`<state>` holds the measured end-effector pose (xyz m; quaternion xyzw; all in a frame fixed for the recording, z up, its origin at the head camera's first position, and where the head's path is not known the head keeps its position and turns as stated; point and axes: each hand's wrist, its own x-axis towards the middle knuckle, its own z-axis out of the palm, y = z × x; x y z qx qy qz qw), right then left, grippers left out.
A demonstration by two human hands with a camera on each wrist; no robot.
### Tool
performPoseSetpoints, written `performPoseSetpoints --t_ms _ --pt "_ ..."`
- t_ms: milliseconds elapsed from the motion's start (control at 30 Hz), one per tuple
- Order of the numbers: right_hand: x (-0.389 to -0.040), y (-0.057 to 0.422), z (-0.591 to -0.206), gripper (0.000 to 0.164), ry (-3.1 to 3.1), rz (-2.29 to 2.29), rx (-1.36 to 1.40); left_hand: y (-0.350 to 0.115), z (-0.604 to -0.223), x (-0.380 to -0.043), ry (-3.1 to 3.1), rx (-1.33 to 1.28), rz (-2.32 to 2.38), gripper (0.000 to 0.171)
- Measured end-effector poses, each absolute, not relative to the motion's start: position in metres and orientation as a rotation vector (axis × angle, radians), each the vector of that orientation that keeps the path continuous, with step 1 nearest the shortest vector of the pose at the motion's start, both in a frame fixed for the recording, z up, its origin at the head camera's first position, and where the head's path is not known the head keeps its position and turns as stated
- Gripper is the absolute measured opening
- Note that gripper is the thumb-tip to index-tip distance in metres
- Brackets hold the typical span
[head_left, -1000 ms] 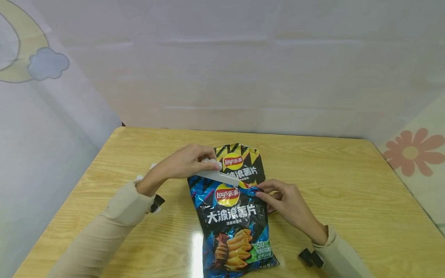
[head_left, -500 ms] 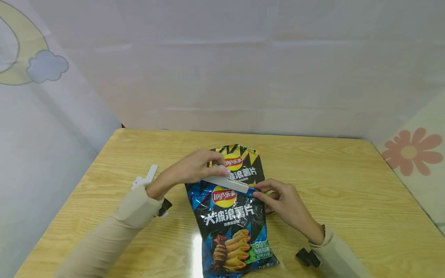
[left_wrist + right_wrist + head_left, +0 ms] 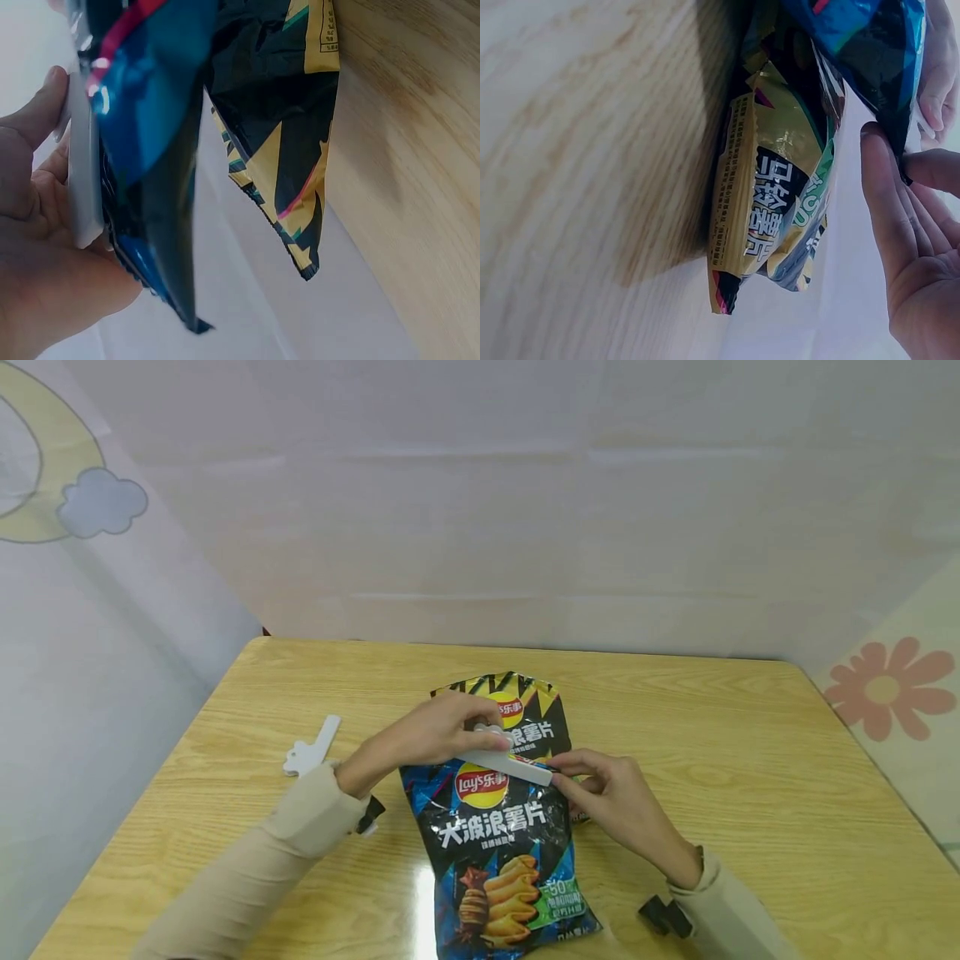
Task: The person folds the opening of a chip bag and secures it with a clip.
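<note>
My left hand (image 3: pixel 438 728) holds a white bag clip (image 3: pixel 517 768), thumb and fingers on its grip. The clip lies slantwise across the top of a blue and black potato chip bag (image 3: pixel 487 860), and its far end reaches close to my right fingertips. My right hand (image 3: pixel 622 802) pinches the bag's top right corner between thumb and fingers. In the left wrist view the clip (image 3: pixel 86 172) stands against the bag's upper edge, with the bag's blue corner (image 3: pixel 169 187) poking out past it. The right wrist view shows the pinched corner (image 3: pixel 889 97).
Behind the blue bag lies a yellow and black chip bag (image 3: pixel 536 693), partly covered. A second white bag clip (image 3: pixel 313 747) lies on the wooden table (image 3: pixel 712 735), left of my left forearm. A pale sheet wall (image 3: pixel 480 527) rises at the table's back edge.
My left hand has slid the clip rightward along the bag's top toward my right hand. The second clip, earlier mostly hidden by the left arm, now shows. My right hand has barely moved.
</note>
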<state>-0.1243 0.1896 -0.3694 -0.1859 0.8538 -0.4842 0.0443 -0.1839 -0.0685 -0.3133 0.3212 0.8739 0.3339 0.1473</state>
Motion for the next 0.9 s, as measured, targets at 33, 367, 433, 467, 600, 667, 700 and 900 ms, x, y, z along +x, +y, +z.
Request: performPoseSetpoints --t_ms 33,367,433,467,600,667,700,900 --pt "-0.124 0.19 -0.369 0.02 2.603 -1.483 -0.572 -0.068 -0.314 -0.184 2.519 0.921 0.956 0.018" --pt "-0.123 0.192 -0.369 0.022 2.578 -1.5 -0.587 -0.064 -0.318 -0.184 2.538 0.943 0.948 0.02" --pt "-0.124 0.192 -0.369 0.022 2.587 -1.495 -0.59 -0.064 -0.319 -0.185 2.542 0.953 0.948 0.02" --pt "-0.124 0.191 -0.369 0.022 2.587 -1.494 -0.589 -0.064 -0.319 -0.185 2.543 0.959 0.947 0.02" --pt "-0.124 0.19 -0.37 0.022 2.573 -1.491 -0.566 -0.064 -0.322 -0.185 2.537 0.968 0.952 0.02" --pt "-0.124 0.188 -0.37 0.021 2.566 -1.484 -0.559 -0.064 -0.323 -0.185 2.532 0.968 0.961 0.02" --pt "-0.124 0.187 -0.37 0.022 2.565 -1.48 -0.559 -0.064 -0.323 -0.185 2.528 0.969 0.969 0.02" --pt "-0.126 0.182 -0.371 0.026 2.583 -1.441 -0.614 -0.062 -0.324 -0.184 2.498 0.994 1.02 0.02"
